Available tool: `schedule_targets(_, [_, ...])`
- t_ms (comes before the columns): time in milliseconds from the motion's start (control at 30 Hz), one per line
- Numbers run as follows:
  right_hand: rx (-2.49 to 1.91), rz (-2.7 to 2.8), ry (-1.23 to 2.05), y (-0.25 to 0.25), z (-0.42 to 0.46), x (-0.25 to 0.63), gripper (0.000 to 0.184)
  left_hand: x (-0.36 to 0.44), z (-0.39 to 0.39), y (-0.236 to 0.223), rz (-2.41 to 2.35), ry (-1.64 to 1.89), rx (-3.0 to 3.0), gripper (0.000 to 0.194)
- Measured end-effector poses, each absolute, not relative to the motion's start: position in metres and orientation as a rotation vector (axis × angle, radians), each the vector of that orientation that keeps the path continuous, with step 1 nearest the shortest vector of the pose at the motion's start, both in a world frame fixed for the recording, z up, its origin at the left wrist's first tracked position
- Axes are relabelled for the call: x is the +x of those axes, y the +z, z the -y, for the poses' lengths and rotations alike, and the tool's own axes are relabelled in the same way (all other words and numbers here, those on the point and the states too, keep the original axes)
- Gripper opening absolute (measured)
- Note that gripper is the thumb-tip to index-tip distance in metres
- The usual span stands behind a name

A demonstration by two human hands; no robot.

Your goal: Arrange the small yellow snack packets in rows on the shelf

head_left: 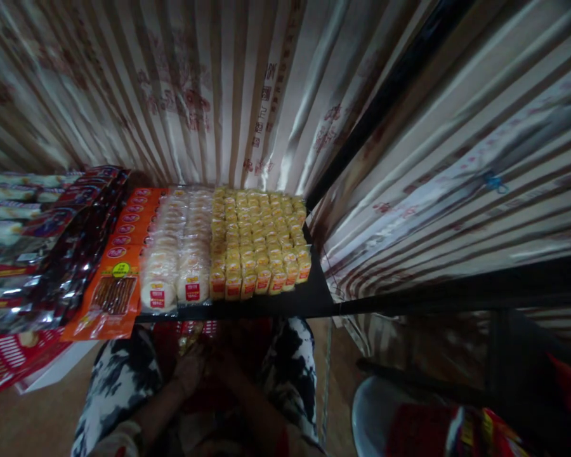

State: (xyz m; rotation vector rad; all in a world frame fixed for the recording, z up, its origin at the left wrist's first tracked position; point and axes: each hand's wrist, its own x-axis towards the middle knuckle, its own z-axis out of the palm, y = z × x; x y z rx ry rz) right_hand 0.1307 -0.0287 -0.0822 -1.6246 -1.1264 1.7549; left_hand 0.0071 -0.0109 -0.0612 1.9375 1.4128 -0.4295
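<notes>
Both my hands are low in the dark below the shelf edge, between my knees in black-and-white patterned trousers [118, 381]. My left hand [189, 371] reaches forward with fingers curled near a red box of packets [197, 330]. My right hand [223, 365] lies close beside it, mostly lost in shadow. Whether either hand holds a packet I cannot make out. Above them a black shelf [314, 295] carries rows of yellow snack packets [259, 238], white round cakes [183, 251] and orange packets [124, 254].
Dark red and silver packets [52, 254] fill the shelf's left side. A red-printed carton [9, 358] sticks out at lower left. Striped wrapping paper [195, 89] covers the walls. A white bowl-like tub [375, 412] and red packets [457, 431] sit at lower right, beside a black frame [499, 355].
</notes>
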Motion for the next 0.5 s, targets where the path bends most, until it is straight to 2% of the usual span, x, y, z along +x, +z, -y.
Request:
schedule_targets(167, [-1.595, 1.163, 1.703, -0.066, 0.024, 0.137, 0.030, 0.003, 0.008, -0.039, -1.593, -0.292, 1.633, 0.038])
schedule_targets(333, [-1.569, 1.363, 1.526, -0.035, 0.022, 0.151, 0.036, 0.004, 0.002, -0.018, -1.604, 0.097, 1.483, 0.021])
schedule_targets(500, [-1.570, 1.310, 1.453, -0.009, 0.025, 0.172, 0.036, 0.016, 0.001, 0.010, -1.289, 0.382, 1.302, 0.038])
